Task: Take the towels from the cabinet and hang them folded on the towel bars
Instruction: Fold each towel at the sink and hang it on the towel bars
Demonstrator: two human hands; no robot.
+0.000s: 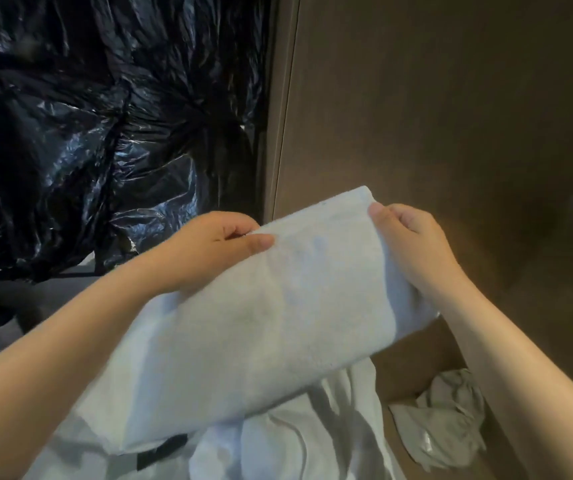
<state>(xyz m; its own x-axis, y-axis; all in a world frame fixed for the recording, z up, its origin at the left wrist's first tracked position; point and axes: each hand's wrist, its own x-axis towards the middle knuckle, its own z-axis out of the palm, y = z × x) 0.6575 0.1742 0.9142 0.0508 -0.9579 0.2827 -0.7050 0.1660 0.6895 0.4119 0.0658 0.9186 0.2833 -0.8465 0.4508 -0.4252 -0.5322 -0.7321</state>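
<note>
A folded white towel is held up in front of me, slanting from lower left to upper right. My left hand pinches its upper left edge between thumb and fingers. My right hand grips the upper right corner, fingers curled over the fold. The towel's lower part rests against my white clothing. No towel bar is in view.
Crumpled black plastic sheeting fills the upper left. A brown cabinet panel stands upright on the right. Below it an open brown compartment holds a crumpled grey-white plastic bag. White garment fabric hangs at the bottom.
</note>
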